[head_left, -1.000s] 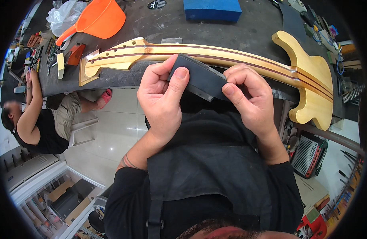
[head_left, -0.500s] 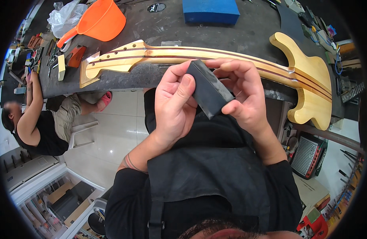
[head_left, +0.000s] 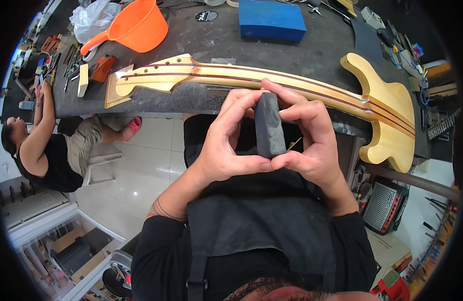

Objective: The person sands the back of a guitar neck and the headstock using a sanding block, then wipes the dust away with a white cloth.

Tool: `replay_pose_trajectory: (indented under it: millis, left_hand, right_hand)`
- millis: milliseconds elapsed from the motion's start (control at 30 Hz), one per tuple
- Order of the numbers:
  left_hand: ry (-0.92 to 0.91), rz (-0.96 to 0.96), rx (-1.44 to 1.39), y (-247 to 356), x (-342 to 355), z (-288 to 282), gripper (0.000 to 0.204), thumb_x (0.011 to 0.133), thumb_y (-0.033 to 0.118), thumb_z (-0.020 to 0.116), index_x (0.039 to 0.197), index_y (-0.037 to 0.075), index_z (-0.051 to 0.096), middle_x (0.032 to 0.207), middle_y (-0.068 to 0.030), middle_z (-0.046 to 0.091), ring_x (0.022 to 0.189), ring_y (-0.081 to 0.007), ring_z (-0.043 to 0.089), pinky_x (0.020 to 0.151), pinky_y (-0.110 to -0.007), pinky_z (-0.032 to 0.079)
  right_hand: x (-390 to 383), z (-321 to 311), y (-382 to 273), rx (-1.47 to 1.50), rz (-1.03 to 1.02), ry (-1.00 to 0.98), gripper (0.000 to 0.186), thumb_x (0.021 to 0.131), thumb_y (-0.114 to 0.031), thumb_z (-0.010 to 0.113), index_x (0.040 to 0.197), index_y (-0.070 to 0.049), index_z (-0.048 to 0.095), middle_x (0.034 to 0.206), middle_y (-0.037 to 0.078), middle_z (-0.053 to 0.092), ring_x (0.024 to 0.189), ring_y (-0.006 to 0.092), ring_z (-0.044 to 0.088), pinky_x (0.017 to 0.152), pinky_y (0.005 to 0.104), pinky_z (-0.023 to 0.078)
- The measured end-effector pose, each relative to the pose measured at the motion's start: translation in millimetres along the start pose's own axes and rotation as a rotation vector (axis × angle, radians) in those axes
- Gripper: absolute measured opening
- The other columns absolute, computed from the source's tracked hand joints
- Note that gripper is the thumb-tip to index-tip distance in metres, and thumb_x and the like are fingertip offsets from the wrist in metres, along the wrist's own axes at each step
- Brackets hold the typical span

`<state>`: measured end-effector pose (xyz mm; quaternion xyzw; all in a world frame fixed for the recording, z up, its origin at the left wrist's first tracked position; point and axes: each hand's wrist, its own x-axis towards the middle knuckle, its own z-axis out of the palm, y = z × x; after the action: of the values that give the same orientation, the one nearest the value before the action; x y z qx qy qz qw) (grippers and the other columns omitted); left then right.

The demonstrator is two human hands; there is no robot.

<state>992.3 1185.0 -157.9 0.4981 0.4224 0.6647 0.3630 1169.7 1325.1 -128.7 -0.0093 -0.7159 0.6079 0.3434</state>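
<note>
You are holding a dark grey-to-black rectangular block (head_left: 269,128) with both hands, in front of your chest and close by the near edge of the dark, scuffed surface (head_left: 201,42). Your left hand (head_left: 220,145) curves around the block's left side, and your right hand (head_left: 315,138) grasps it from the right with bent fingers; both thumbs lie at its lower end, their tips close together. One long narrow face of the block is turned up toward you, with greyish patches on it.

Beyond your hands, a pale wooden guitar body and neck with dark lengthwise stripes (head_left: 326,94) stretches across the surface, headstock to your left and horned body to your right. The headstock end lies over a thin tan board (head_left: 111,96).

Farther back on the surface you have a large blue rectangular block (head_left: 271,22), an orange plastic scoop with a handle (head_left: 138,25) and a crumpled clear plastic bag (head_left: 93,20). You wear a black apron (head_left: 261,210). To your left, another person in a black sleeveless top (head_left: 55,163) sits with arms stretched toward the surface.
</note>
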Motion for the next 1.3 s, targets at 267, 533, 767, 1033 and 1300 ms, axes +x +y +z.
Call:
replay_pose_trajectory:
  millis: [267, 533, 767, 1033, 1300]
  left_hand:
    - [0.188, 0.23, -0.069, -5, -4, 10, 0.125, 0.077, 0.021, 0.104, 0.176, -0.002, 0.033, 0.159, -0.0188, 0.054, 0.145, -0.027, 0.057, 0.122, -0.043, 0.043]
    - [0.247, 0.314, -0.322, -32, -6, -5, 0.114, 0.079, 0.018, 0.108, 0.16, 0.013, 0.029, 0.162, -0.0254, 0.053, 0.149, -0.0336, 0.056, 0.129, -0.05, 0.041]
    - [0.344, 0.214, 0.075, -8, -23, -38, 0.103, 0.089, 0.004, 0.098, 0.168, 0.008, 0.032, 0.166, -0.0309, 0.052, 0.156, -0.0395, 0.056, 0.13, -0.049, 0.047]
    - [0.436, 0.574, 0.846, 25, -42, -117, 0.043, 0.094, 0.0, 0.084, 0.128, 0.016, 0.063, 0.121, -0.0094, 0.063, 0.114, -0.0331, 0.066, 0.093, -0.047, 0.063]
    - [0.487, 0.435, 1.281, 41, -43, -147, 0.031, 0.099, 0.009, 0.083, 0.124, 0.016, 0.065, 0.127, -0.0097, 0.06, 0.13, -0.0365, 0.063, 0.112, -0.047, 0.054]
  right_hand:
    - [0, 23, 6, 0.112, 0.03, -0.1, 0.105, 0.083, -0.049, 0.104, 0.158, -0.008, 0.044, 0.175, 0.03, 0.04, 0.168, 0.0446, 0.038, 0.136, 0.0569, 0.031]
    - [46, 23, 17, 0.042, -0.02, -0.177, 0.086, 0.075, -0.025, 0.103, 0.144, -0.009, 0.054, 0.164, 0.027, 0.051, 0.16, 0.0438, 0.048, 0.136, 0.0609, 0.027]
    - [114, 8, 10, -0.567, -0.009, -0.174, 0.072, 0.069, -0.015, 0.1, 0.135, -0.005, 0.071, 0.144, 0.019, 0.069, 0.136, 0.0378, 0.066, 0.116, 0.0475, 0.051]
    - [152, 38, 38, -0.942, -0.054, -0.436, 0.067, 0.07, -0.023, 0.101, 0.13, -0.006, 0.076, 0.148, 0.02, 0.071, 0.133, 0.0416, 0.068, 0.113, 0.0488, 0.05]
    - [151, 25, 22, -0.949, -0.01, -0.573, 0.062, 0.077, -0.03, 0.096, 0.131, -0.006, 0.076, 0.153, 0.027, 0.068, 0.136, 0.0458, 0.067, 0.114, 0.0534, 0.047]
